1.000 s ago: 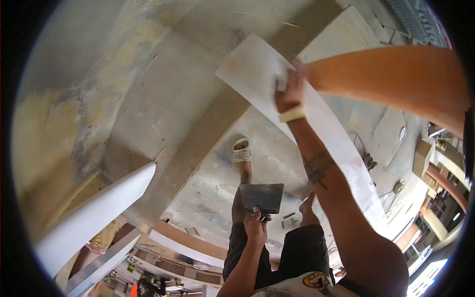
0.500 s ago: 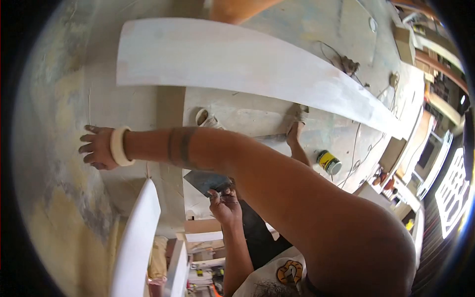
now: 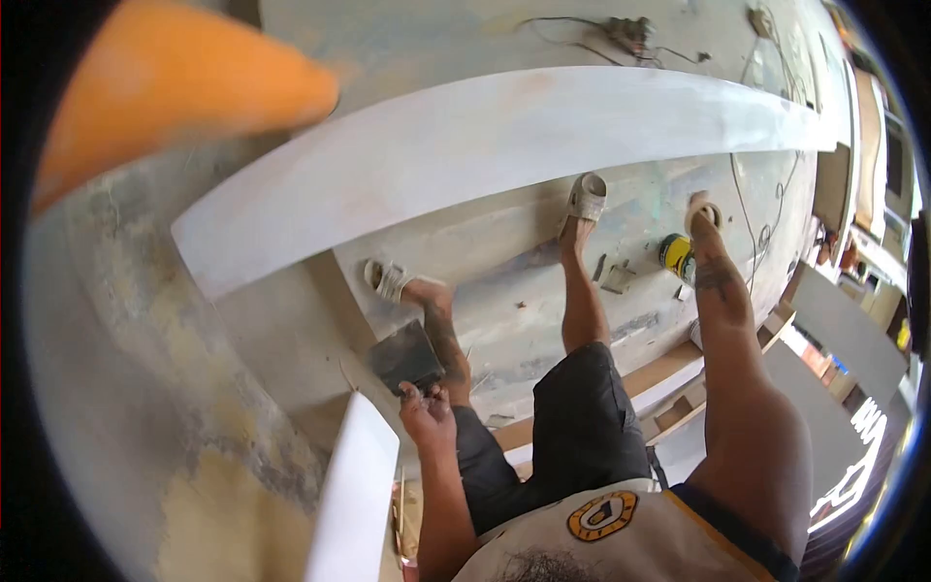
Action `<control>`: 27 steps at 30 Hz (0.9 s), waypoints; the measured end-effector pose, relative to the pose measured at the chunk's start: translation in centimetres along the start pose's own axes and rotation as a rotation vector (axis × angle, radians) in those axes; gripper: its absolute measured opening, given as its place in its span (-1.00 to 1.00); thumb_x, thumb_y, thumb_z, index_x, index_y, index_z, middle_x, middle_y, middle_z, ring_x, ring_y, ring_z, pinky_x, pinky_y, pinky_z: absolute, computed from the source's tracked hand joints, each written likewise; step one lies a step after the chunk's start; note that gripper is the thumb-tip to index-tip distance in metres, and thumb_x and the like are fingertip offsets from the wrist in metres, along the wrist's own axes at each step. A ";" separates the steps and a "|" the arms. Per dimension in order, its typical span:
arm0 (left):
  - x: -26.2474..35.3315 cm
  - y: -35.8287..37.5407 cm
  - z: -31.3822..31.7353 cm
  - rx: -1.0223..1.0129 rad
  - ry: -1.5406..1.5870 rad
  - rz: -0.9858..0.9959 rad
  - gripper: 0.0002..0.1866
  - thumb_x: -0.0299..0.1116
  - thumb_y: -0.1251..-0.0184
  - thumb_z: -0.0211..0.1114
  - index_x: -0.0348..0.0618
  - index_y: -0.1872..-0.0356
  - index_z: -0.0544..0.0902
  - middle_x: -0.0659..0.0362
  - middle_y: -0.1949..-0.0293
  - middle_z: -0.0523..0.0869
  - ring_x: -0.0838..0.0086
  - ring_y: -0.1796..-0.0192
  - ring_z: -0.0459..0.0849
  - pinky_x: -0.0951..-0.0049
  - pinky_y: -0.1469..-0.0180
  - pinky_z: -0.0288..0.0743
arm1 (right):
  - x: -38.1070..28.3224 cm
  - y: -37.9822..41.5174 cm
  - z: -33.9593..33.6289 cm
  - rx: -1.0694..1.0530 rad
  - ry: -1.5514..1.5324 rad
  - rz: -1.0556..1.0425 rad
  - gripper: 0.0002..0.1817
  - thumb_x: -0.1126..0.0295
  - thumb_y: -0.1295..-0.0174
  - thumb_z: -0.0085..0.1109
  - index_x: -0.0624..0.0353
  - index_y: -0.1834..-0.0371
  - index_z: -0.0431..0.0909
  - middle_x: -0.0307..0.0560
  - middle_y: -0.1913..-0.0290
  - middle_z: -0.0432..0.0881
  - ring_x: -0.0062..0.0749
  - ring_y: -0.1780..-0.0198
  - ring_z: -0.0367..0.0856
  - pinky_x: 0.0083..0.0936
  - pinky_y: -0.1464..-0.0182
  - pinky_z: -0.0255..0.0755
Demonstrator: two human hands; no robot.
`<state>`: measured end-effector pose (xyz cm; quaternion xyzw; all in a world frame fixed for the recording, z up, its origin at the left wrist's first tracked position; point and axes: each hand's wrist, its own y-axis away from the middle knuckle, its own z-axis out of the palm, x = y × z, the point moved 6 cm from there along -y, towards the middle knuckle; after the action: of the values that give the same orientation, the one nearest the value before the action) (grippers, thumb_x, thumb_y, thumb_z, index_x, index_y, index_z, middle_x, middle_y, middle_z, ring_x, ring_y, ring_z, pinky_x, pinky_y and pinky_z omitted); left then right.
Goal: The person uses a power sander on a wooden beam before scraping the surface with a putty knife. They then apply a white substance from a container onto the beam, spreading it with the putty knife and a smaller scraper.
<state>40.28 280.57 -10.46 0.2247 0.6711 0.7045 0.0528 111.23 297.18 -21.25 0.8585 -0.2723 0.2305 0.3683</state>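
Note:
My left hand (image 3: 427, 415), in the lower middle of the head view, grips the near edge of a dark, flat square sheet (image 3: 407, 359). My right hand (image 3: 698, 201) is far out at the right, beyond a pale wristband (image 3: 710, 215). Its fingers are too small and foreshortened to make out, and nothing clear shows in it. Between that arm and my legs stands a can with a yellow and black label (image 3: 676, 256). A long, curved white panel (image 3: 465, 126) spans the view above both hands.
A white board (image 3: 359, 485) rises at the lower left. My sandalled feet (image 3: 587, 197) are on the stained floor (image 3: 504, 339). Cables and a dark tangled object (image 3: 630, 35) lie beyond the panel. A blurred orange shape (image 3: 194, 87) fills the upper left. Boards stand at the right.
My right arm has swung from the far left, across my body, to the right. My left hand still holds the dark sheet. The view has turned, and the orange shape looms larger.

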 end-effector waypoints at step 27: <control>-22.3 20.9 28.8 -0.229 -0.678 0.305 -0.72 -0.41 -0.15 0.17 0.09 0.08 0.57 0.25 0.29 0.57 0.35 0.29 0.51 0.31 0.17 0.43 | 37.5 -20.6 1.2 0.362 -0.795 0.192 -0.49 0.38 -0.30 0.05 0.17 -0.34 0.39 0.20 -0.26 0.52 0.14 -0.19 0.52 -0.05 -0.24 0.39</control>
<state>76.09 296.80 4.26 0.5345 0.4914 0.6605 0.1911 152.58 297.06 -10.04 0.9020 -0.4262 -0.0402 0.0560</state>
